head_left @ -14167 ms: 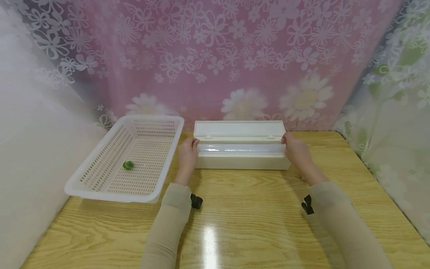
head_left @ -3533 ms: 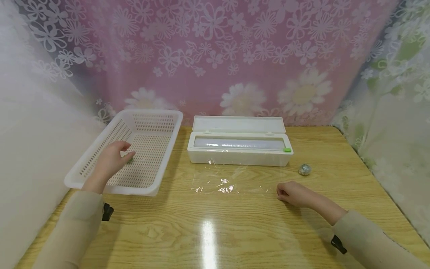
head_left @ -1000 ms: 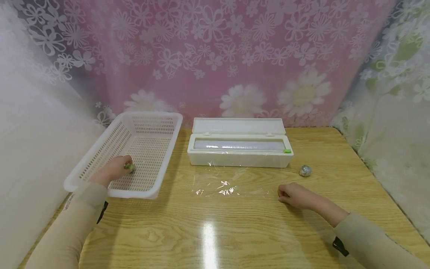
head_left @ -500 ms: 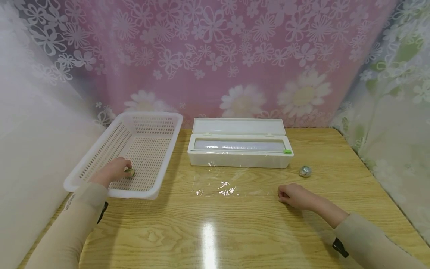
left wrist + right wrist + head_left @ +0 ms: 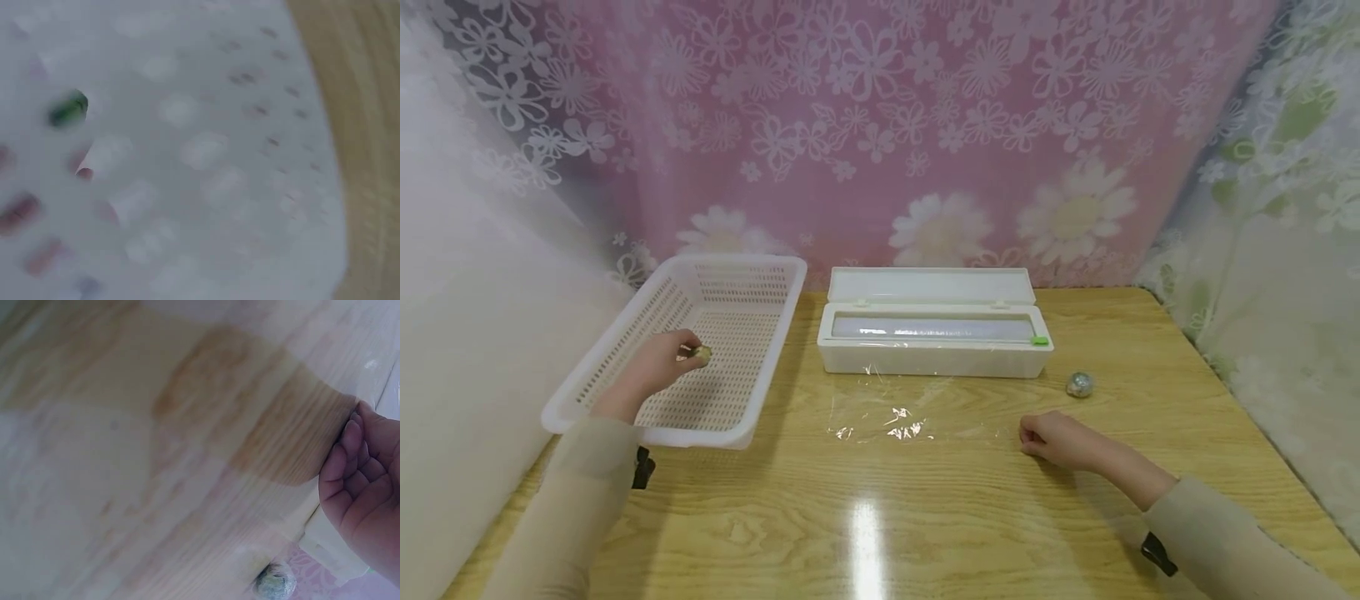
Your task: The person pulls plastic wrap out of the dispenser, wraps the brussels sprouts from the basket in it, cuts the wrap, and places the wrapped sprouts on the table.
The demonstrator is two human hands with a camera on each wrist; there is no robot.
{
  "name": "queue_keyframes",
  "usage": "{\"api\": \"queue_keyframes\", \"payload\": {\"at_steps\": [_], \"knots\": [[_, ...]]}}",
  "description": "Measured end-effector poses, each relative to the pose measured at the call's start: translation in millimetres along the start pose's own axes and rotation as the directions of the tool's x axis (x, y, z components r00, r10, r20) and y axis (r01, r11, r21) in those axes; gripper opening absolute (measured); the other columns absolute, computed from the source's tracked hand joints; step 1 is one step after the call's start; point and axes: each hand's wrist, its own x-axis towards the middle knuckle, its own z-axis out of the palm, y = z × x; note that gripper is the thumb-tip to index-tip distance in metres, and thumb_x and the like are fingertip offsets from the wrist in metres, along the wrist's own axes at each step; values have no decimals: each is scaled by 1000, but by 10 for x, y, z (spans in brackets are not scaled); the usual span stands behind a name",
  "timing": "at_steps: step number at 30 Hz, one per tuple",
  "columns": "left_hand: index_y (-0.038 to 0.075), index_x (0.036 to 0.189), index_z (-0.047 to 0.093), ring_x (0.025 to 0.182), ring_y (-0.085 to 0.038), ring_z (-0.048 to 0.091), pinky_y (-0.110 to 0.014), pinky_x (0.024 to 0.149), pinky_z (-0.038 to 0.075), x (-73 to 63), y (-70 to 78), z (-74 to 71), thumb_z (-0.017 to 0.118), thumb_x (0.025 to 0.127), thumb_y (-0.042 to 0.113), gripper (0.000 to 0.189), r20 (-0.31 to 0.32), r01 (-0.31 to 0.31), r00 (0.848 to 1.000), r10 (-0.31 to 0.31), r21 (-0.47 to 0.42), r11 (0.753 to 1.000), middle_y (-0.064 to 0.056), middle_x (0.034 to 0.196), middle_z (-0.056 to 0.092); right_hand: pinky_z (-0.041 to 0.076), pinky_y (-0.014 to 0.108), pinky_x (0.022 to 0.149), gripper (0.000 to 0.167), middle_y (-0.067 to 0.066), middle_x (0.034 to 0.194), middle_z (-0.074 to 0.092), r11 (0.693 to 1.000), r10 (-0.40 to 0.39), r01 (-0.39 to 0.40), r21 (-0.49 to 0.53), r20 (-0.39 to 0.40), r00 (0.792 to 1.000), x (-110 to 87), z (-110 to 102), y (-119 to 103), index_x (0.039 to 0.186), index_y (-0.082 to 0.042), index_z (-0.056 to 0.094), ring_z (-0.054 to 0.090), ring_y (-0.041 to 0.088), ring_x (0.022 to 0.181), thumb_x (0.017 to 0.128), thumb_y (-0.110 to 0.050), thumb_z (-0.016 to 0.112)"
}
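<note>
My left hand (image 5: pixel 658 365) is over the inside of a white plastic basket (image 5: pixel 778 354), pinching a small pale yellow-green vegetable piece (image 5: pixel 703 353) between thumb and fingers. In the blurred left wrist view, a dark green patch (image 5: pixel 70 109) shows through a slot in the basket wall. My right hand (image 5: pixel 1057 439) rests on the table with fingers curled, its thumb and fingertips pinching the right corner of a sheet of clear cling film (image 5: pixel 904 423). That sheet lies on the table and runs back to the cling film box (image 5: pixel 934 360).
The cling film box has its lid (image 5: pixel 931 286) raised, a roll (image 5: pixel 932 328) inside and a green slide cutter (image 5: pixel 1039 341) at its right end. A small film-wrapped ball (image 5: pixel 1079 384) sits right of the box. A flowered curtain (image 5: pixel 865 167) hangs behind the table.
The left hand has lifted the vegetable piece from the basket floor and turned it, its paler side now showing. The right hand has stayed at the film corner.
</note>
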Motion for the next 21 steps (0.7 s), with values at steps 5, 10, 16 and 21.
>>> {"api": "queue_keyframes", "payload": {"at_steps": [5, 10, 16, 21], "knots": [[-5, 112, 51, 94, -37, 54, -49, 76, 45, 23, 292, -107, 59, 86, 21, 37, -118, -28, 993, 19, -73, 997, -23, 109, 53, 32, 20, 46, 14, -9, 62, 42, 1000, 1, -1, 1, -5, 1000, 2, 20, -3, 74, -12, 50, 34, 2, 53, 84, -9, 60], [-4, 115, 50, 94, -34, 54, -45, 74, 47, 7, 562, -117, 60, 85, 18, 38, -216, -87, 974, 64, -102, 991, -21, 110, 52, 32, 20, 45, 14, -9, 62, 42, 1000, 4, -4, -6, -8, 1000, -5, 15, -11, 74, -12, 50, 34, 2, 52, 83, -9, 60], [-5, 109, 55, 90, -30, 53, -39, 67, 50, 33, 807, -40, 64, 82, 11, 33, -301, -194, 940, 161, -82, 978, -18, 101, 54, 32, 20, 46, 14, -9, 62, 43, 1000, 7, -7, -13, -4, 1000, -7, 13, -4, 75, -12, 50, 34, 2, 52, 83, -9, 60], [-2, 101, 60, 85, -25, 53, -33, 60, 50, 74, 1035, 53, 69, 77, 9, 28, -362, -267, 903, 233, -47, 962, -13, 93, 56, 32, 20, 46, 14, -9, 62, 43, 1000, 15, -15, -25, -6, 1000, 1, 23, -1, 75, -13, 50, 34, 2, 53, 83, -9, 60]]}}
